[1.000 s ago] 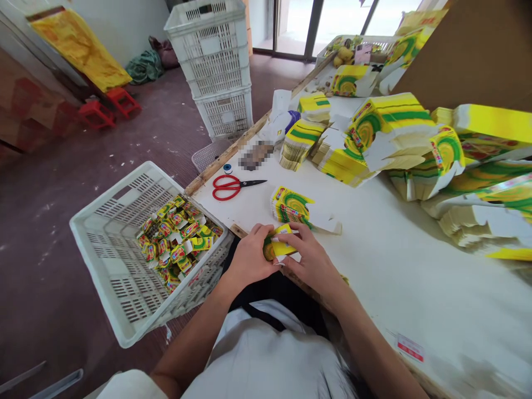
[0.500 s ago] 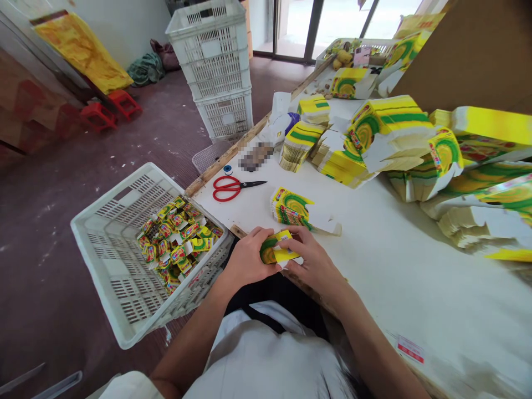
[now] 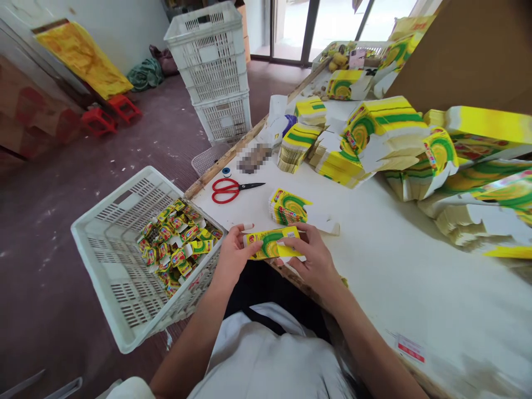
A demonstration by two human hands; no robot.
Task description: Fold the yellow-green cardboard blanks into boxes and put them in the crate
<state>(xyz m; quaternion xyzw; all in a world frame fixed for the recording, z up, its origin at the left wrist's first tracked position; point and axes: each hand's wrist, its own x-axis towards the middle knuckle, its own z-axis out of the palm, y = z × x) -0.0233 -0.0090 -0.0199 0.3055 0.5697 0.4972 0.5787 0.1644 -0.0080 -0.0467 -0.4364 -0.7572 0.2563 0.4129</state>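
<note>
Both hands hold one small yellow and green printed carton just over the near edge of the white table. My left hand pinches its left end, and my right hand grips its right end with fingers curled over the top. The carton lies lengthwise between them. Just behind it on the table sits a small stack of flat cartons of the same print. To the left, a white slotted crate holds several folded cartons.
Red-handled scissors and a small blue roll lie near the table's left edge. Big piles of flat yellow cartons fill the back and right. Stacked white crates and red stools stand on the floor.
The carton was bunched small between both hands; now it is stretched out lengthwise, and my left hand has shifted left to its end.
</note>
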